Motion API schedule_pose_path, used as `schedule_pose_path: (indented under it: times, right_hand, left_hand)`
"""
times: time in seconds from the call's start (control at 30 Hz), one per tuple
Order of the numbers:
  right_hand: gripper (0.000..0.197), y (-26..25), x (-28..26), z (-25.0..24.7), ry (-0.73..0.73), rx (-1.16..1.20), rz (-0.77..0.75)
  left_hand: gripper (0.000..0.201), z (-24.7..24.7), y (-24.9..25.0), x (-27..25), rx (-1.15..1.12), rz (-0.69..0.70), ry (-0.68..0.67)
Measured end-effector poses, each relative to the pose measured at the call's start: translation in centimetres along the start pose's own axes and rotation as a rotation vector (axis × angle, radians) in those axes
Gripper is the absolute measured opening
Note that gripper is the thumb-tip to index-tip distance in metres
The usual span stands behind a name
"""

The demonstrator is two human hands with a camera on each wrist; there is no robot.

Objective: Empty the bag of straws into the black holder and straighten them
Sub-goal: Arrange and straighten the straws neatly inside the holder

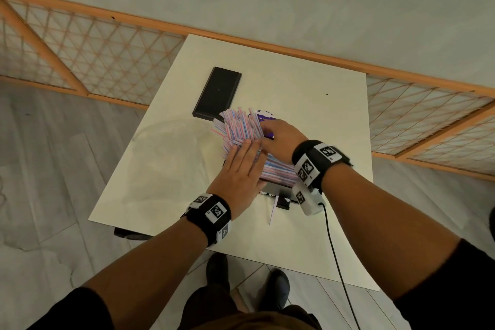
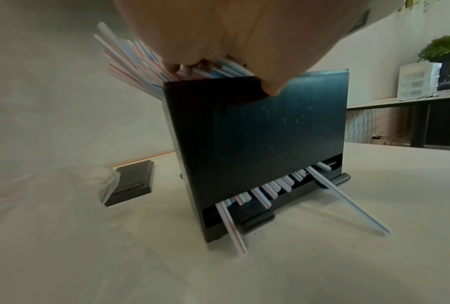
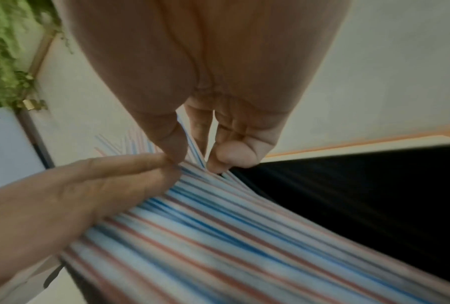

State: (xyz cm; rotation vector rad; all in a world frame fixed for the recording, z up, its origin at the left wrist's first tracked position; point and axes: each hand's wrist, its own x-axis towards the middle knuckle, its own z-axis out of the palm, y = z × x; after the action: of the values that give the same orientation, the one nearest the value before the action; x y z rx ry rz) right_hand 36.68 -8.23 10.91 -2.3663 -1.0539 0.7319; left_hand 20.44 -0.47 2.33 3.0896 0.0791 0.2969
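head view, table: white tabletop with everything on it, wooden lattice railing behind it
head view, holder: the black holder sits near the front middle of the table, mostly buried under hands and straws
head view, straws: striped straws piled across the top of the holder, far ends fanning out messy past its edge
head view, left hand: left hand lies flat on the pile, fingers straight and together
head view, right hand: right hand reaches over the far side, fingers bent down into the straws
head view, extras: black lid lying flat further back, clear bag crumpled on the left, something purple peeking out behind the straws
left wrist view, holder: black holder upright, left hand on top of it, thumb tip touching the front wall
left wrist view, straws: straws stick out the top at a slant, and a few poke out of the bottom slot, two of them reaching onto the table
right wrist view, hands: right hand fingers curled, tips pressed down on the straws, left hand fingers straight and touching the right thumb
right wrist view, grip: can't tell if the right hand is actually pinching any
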Motion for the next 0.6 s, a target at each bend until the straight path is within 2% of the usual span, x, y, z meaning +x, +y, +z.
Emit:
schedule_pose_path:
  times: [0.23,0.37,0.5,0.6]
  right_hand:
    - [0.014,1.3,-0.2,-0.4,0.025,0.004,-0.019]
    - [0.016,1.9,-1.0,-0.6,0.174,-0.099,0.14]
    - [0.016,2.3,-1.4,-0.3,-0.039,-0.34,0.297]
    - [0.019,2.7,-1.0,0.5,-0.1,-0.39,0.316]
  left_hand:
    - [0.071,0.6,-0.7,-0.2,0.007,0.035,0.083]
    - [0.072,0.3,-0.8,-0.2,0.043,0.034,0.144]
    - [0.07,-0.2,-0.6,0.3,0.077,0.024,0.128]
    - [0.066,-0.3,-0.7,0.7,0.086,0.045,0.087]
